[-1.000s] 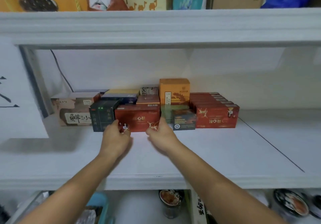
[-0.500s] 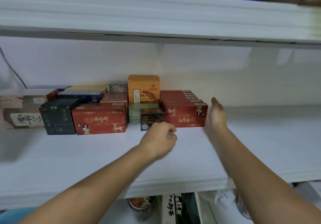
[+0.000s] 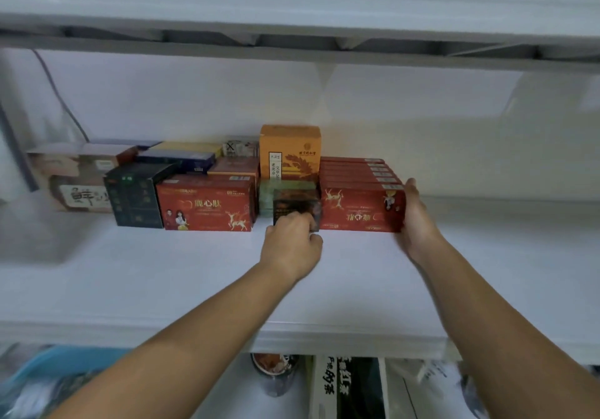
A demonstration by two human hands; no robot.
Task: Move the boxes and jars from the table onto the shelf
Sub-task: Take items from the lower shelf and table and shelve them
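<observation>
A row of boxes stands at the back of the white shelf (image 3: pixel 194 275). My left hand (image 3: pixel 292 246) has its fingers curled on the lower front of a small dark box (image 3: pixel 297 204), which sits between two red boxes. My right hand (image 3: pixel 417 220) lies flat, fingers straight, against the right end of the right-hand red box (image 3: pixel 357 207), the front one of several stacked front to back. The left-hand red box (image 3: pixel 204 204) with a deer print stands free of both hands.
A tall orange box (image 3: pixel 289 152) stands behind the dark box, and a dark green box (image 3: pixel 136 197) and a beige box (image 3: pixel 71 188) stand further left. The upper shelf board (image 3: pixel 292 32) hangs close overhead. Below the shelf are a tin (image 3: pixel 276 376) and printed packages (image 3: pixel 350 389).
Both hands left the deer-print red box and moved right. My left hand has reached the small dark box, and my right hand has come against the end of the right-hand red boxes.
</observation>
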